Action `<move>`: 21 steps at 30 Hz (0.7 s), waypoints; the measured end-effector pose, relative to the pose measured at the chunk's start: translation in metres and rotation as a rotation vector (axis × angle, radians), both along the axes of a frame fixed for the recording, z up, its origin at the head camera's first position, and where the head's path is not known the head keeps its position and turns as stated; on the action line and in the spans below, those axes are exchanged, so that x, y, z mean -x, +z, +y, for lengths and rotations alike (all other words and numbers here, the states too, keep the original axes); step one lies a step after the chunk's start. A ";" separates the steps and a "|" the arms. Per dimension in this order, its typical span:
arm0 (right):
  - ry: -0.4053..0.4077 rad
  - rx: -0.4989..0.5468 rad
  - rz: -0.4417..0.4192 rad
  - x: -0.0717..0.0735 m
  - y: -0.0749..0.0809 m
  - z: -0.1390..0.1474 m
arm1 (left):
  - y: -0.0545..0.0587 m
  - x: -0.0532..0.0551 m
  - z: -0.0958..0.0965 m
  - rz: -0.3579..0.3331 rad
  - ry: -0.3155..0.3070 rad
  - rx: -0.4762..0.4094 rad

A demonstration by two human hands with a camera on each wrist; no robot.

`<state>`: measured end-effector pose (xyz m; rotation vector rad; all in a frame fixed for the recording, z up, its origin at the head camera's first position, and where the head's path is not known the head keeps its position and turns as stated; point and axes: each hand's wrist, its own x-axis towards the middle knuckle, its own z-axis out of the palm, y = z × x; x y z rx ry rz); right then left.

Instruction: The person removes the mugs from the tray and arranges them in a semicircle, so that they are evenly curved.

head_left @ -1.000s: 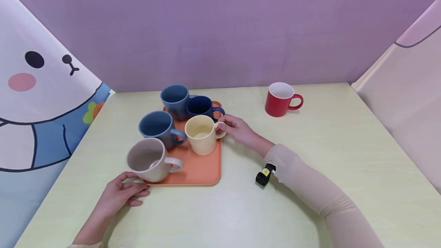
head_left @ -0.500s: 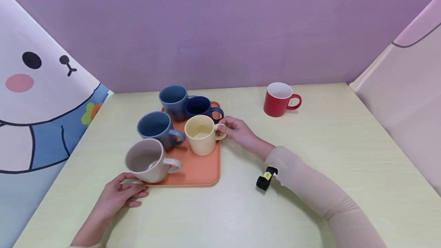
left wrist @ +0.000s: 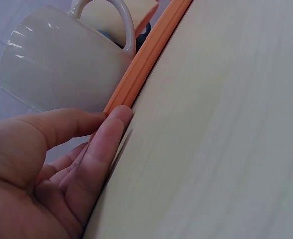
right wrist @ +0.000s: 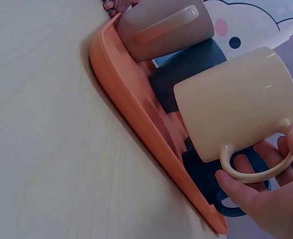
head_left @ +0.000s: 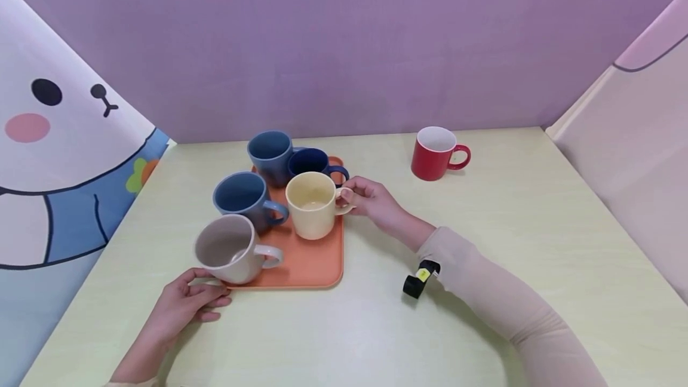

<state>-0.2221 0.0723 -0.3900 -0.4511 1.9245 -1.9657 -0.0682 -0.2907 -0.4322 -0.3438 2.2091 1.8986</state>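
Observation:
My right hand (head_left: 373,203) grips the handle of a pale yellow mug (head_left: 312,217). In the right wrist view the mug (right wrist: 236,102) is tilted and raised just above the orange tray (head_left: 317,267). At the tray's near left corner, my left hand (head_left: 183,303) pinches the rim (left wrist: 144,57) between thumb and fingers. Right beside that hand a greyish-beige mug (head_left: 244,264) sits on the tray's corner. Behind it are a blue mug (head_left: 242,193), another blue mug (head_left: 270,151) and a smaller navy mug (head_left: 308,161), partly hidden by the yellow one.
A red mug (head_left: 428,163), white inside, stands alone on the pale table (head_left: 510,208) at the back right. A purple cloth (head_left: 344,46) hangs behind the table, with printed panels on both sides. A black wrist strap (head_left: 419,279) hangs by my right sleeve.
My right hand has lifted the pale yellow mug slightly from the tray. The left hand stays at the tray's corner, and the other mugs keep their places.

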 end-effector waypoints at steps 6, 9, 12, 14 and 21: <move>-0.006 0.004 -0.019 -0.003 0.007 0.002 | -0.001 0.001 -0.001 0.014 -0.010 -0.010; -0.018 0.012 -0.018 -0.004 0.008 0.006 | -0.001 0.000 -0.002 0.012 -0.016 -0.010; -0.034 0.023 -0.019 -0.004 0.009 0.009 | 0.000 0.000 -0.001 0.007 -0.014 -0.004; -0.043 0.021 -0.019 -0.004 0.010 0.013 | 0.001 0.000 -0.001 0.005 -0.011 -0.002; -0.066 -0.006 -0.022 -0.005 0.012 0.028 | 0.001 0.001 -0.001 -0.002 -0.012 -0.002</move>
